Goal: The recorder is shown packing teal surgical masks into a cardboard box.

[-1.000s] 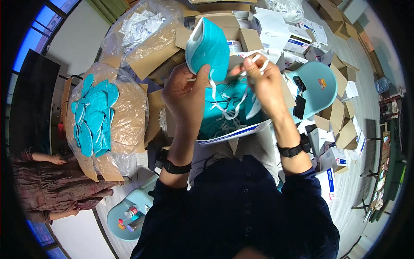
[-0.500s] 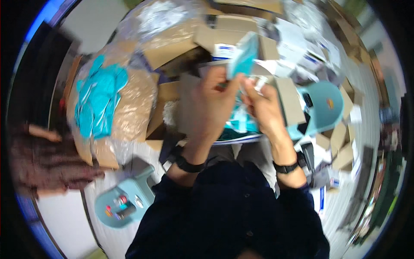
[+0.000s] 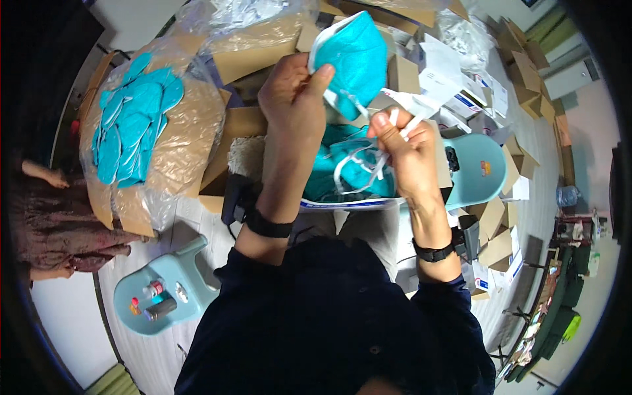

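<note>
My left hand [image 3: 296, 89] pinches the edge of a teal face mask [image 3: 361, 59] between thumb and fingers, holding it up with its rounded outer side showing. White straps trail from the mask to my right hand [image 3: 408, 148], whose fingers are closed on the strap [image 3: 397, 118]. Below both hands stands an open box [image 3: 349, 205] holding more teal masks [image 3: 359, 170] with white straps lying loose on top.
On the left, a pile of teal masks [image 3: 135, 125] lies on a plastic-lined carton [image 3: 191, 141]. Blue-green stools stand at lower left [image 3: 174, 296] and right [image 3: 480, 168]. White boxes [image 3: 438, 69] are heaped at far right. Another person's hand [image 3: 56, 178] shows at the left edge.
The teal mask has turned from nearly edge-on to show its broad face. My left hand has moved up and left, away from my right hand, and the strap now stretches between them.
</note>
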Action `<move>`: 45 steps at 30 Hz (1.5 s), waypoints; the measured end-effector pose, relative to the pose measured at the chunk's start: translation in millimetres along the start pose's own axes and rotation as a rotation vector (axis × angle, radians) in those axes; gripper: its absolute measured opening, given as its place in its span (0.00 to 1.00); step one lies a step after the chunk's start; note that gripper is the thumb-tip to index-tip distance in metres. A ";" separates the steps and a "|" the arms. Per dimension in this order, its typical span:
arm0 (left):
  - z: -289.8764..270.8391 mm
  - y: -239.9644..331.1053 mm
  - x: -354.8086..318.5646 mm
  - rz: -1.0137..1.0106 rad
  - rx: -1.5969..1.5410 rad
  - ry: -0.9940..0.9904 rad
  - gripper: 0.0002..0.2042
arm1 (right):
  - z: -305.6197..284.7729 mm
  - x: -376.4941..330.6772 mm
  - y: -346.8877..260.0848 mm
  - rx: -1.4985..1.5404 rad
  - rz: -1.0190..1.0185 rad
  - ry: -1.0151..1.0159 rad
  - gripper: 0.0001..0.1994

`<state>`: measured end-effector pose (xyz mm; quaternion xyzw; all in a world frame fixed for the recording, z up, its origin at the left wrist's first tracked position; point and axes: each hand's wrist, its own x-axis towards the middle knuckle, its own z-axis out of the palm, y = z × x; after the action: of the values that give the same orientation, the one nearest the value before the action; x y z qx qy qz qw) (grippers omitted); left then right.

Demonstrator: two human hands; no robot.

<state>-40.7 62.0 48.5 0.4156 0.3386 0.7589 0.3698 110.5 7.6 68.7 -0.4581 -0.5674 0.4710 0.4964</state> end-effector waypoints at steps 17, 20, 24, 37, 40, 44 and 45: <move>-57.5 -5.0 40.4 -0.065 0.160 -0.402 0.07 | -61.8 -1.2 -6.5 0.518 -0.033 0.025 0.13; -43.6 2.7 28.4 -0.174 0.222 -0.577 0.08 | -63.5 7.6 -12.7 0.643 -0.025 -0.112 0.13; 8.4 22.2 1.9 -0.141 0.556 -0.886 0.14 | -62.1 5.2 -22.1 0.601 -0.035 -0.151 0.12; 10.1 -15.6 -37.3 -0.263 0.454 -0.899 0.07 | -68.9 7.8 -0.2 0.636 -0.217 -0.163 0.13; 1.4 -6.7 -28.4 -0.394 0.402 -0.650 0.06 | -91.2 10.0 0.3 0.791 -0.303 -0.090 0.15; 0.1 -1.6 -24.3 -0.436 0.462 -0.581 0.07 | -112.1 21.4 15.4 0.863 -0.308 0.167 0.15; 2.2 0.3 -26.0 -0.450 0.466 -0.585 0.07 | -117.6 23.0 19.6 0.821 -0.316 0.262 0.15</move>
<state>-28.9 40.4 39.8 0.6014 0.4640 0.4129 0.5025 226.5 42.3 59.9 -0.1868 -0.3290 0.5133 0.7703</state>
